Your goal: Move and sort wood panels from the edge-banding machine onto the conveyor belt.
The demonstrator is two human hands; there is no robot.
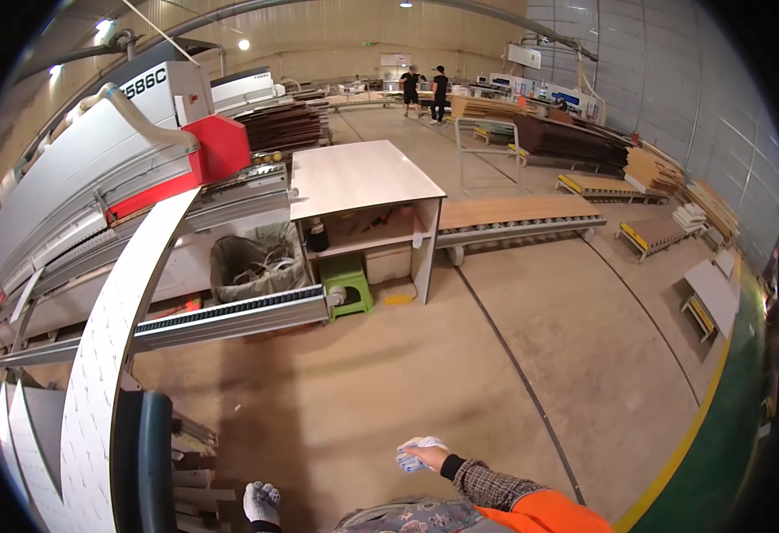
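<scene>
My left hand (261,502), in a white knitted glove, hangs low at the bottom edge beside the dark end of a blue-grey padded roller (155,462). Its fingers are loosely bent and a little apart, with nothing visible in them. My right hand (422,453), wearing a white glove with bluish marks, is held out over the bare floor, fingers loosely curled and empty. Nothing touches either hand. Nearest on the left is a long pale board strip (109,373), which runs from beside me up to the red-ended machine (220,151).
Ahead stands a pale-topped cabinet (363,178) with a green stool (347,286) and a lined waste bin (260,264) beside it. A roller conveyor (518,218) carries a board. Board stacks (576,142) stand right. Two people (425,89) stand far back.
</scene>
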